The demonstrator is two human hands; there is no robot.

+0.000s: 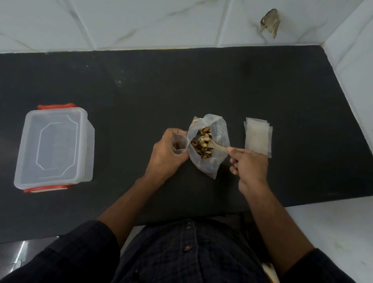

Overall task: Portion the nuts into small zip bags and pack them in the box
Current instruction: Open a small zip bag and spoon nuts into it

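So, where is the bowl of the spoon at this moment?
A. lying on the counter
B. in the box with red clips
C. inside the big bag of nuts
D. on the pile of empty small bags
C: the right hand holds the spoon, its bowl among the nuts in the big bag.

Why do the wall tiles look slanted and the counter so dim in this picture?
Head view: the wide-angle lens bends straight lines, so the tile joints on the wall fan outward; the light is soft and dull, leaving the black counter murky with a faint sheen; the clear box shows mild glare, while the nuts and both hands look slightly soft, not crisp.
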